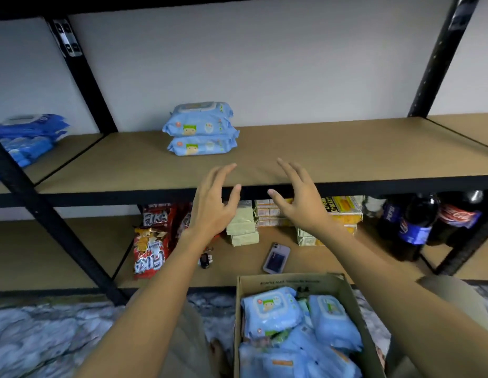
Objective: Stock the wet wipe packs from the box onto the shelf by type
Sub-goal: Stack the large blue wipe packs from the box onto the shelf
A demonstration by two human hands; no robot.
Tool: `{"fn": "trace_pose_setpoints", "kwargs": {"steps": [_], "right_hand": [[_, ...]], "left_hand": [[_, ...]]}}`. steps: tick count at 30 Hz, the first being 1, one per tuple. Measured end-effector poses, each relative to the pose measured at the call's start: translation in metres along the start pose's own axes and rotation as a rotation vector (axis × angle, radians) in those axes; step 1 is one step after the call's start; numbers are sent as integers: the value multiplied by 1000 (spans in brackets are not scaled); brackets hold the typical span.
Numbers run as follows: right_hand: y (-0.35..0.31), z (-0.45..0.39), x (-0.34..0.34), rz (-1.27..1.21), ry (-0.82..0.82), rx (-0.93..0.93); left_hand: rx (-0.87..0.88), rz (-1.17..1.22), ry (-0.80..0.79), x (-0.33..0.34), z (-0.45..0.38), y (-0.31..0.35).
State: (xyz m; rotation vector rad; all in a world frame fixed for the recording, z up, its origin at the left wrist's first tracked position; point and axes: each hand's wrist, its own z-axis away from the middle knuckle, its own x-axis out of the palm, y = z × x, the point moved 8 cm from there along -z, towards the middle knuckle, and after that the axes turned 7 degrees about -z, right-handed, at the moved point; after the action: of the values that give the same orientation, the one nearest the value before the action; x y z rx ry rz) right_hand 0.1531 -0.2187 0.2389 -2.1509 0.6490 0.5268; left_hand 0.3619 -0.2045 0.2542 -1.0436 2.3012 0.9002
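Observation:
A stack of three light-blue wet wipe packs lies on the brown shelf board, left of its middle. Darker blue wipe packs are piled on the neighbouring shelf section at far left. A cardboard box on the floor at lower right holds several light-blue packs. My left hand and my right hand hover side by side in front of the shelf's front edge, palms facing each other, fingers straight and spread. Neither hand holds anything.
The lower shelf carries red snack bags, pale stacked packets, cracker boxes, dark soda bottles, a phone and keys. Black metal uprights frame the shelf. The floor is marbled grey.

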Motion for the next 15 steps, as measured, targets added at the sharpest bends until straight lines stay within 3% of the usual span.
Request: {"fn": "trace_pose_setpoints", "kwargs": {"steps": [15], "right_hand": [[82,126,9,-5,-25,189]], "left_hand": [[-49,102,-235,109,105,12]]}}
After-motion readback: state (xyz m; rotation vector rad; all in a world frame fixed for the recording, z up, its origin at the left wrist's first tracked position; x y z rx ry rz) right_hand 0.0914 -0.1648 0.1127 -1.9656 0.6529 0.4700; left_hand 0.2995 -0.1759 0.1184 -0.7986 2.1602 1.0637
